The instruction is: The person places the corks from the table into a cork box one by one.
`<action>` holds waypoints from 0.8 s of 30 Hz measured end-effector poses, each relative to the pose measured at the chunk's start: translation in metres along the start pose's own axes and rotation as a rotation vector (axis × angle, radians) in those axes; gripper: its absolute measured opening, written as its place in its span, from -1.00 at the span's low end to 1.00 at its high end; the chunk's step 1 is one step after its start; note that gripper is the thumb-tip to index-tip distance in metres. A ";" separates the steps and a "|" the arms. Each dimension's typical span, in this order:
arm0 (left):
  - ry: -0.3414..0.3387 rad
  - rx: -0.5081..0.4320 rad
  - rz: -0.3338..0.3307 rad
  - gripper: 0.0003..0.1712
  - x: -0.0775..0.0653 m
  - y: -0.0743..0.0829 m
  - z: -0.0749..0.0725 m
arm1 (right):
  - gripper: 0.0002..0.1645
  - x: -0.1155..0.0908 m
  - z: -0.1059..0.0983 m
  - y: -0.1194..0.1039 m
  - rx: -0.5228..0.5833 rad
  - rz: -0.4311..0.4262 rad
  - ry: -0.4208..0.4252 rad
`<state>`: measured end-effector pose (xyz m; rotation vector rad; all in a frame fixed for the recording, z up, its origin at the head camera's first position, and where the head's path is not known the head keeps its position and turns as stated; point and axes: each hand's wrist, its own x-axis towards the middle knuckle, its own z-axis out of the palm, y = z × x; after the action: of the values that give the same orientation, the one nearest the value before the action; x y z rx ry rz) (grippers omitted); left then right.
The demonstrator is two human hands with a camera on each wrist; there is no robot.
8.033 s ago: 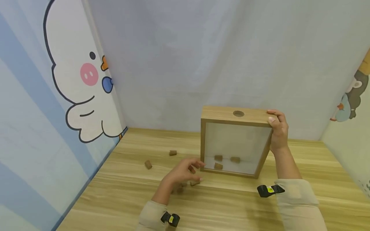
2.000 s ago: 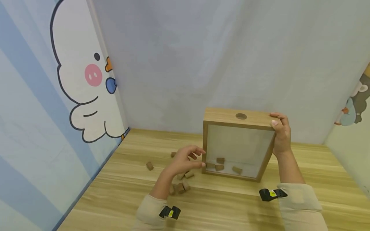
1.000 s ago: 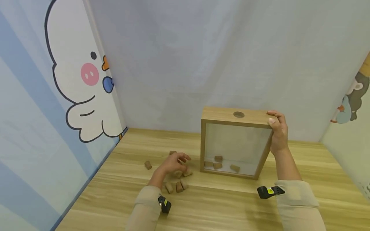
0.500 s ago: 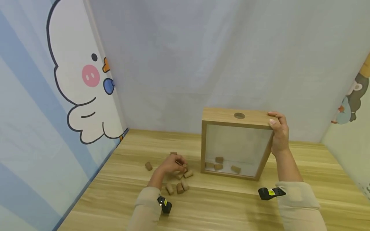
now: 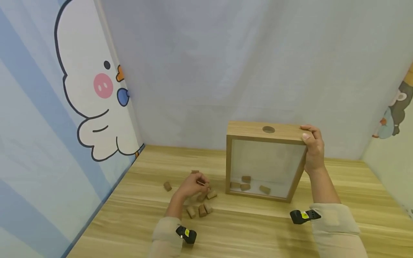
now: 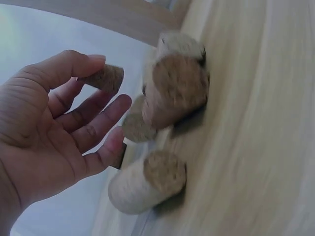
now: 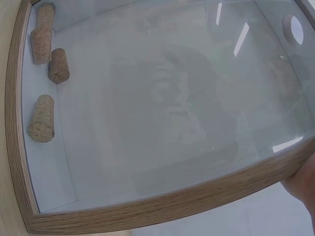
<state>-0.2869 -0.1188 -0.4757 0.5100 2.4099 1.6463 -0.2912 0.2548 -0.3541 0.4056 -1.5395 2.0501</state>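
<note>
Grip lightly the cork, pinched in the left hand near loose corks on the table; ease clear without brushing those. Steady the wooden box with the right hand, clamped round its upper corner.

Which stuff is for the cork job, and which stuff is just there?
Seems part of the job:
held cork, pinched in the left hand
loose corks on the table
box, gripped by the right hand
inside corks

Probably just there:
cartoons
curtain
wrist cameras
</note>
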 end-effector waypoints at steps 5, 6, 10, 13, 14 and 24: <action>0.057 -0.058 -0.004 -0.89 -0.006 0.007 0.003 | -0.74 0.000 0.000 -0.001 -0.003 0.007 -0.008; 0.064 -0.054 0.002 -0.89 -0.008 0.011 0.004 | -0.74 0.001 0.000 -0.001 -0.003 0.007 -0.006; 0.071 -0.050 0.051 -0.86 -0.016 0.035 0.004 | -0.73 0.000 0.000 -0.002 0.007 0.010 -0.006; 0.067 -0.031 0.083 -0.83 -0.022 0.054 0.006 | -0.74 0.000 0.000 -0.002 0.007 0.014 -0.008; 0.070 -0.015 0.089 -0.84 -0.021 0.057 0.007 | -0.74 0.000 0.001 -0.002 0.008 0.016 -0.006; 0.144 0.022 0.186 -0.77 -0.001 0.080 0.010 | -0.74 0.000 -0.002 -0.004 -0.003 0.037 -0.032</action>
<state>-0.2680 -0.0844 -0.4058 0.6579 2.5538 1.7896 -0.2891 0.2572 -0.3514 0.4134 -1.5792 2.0788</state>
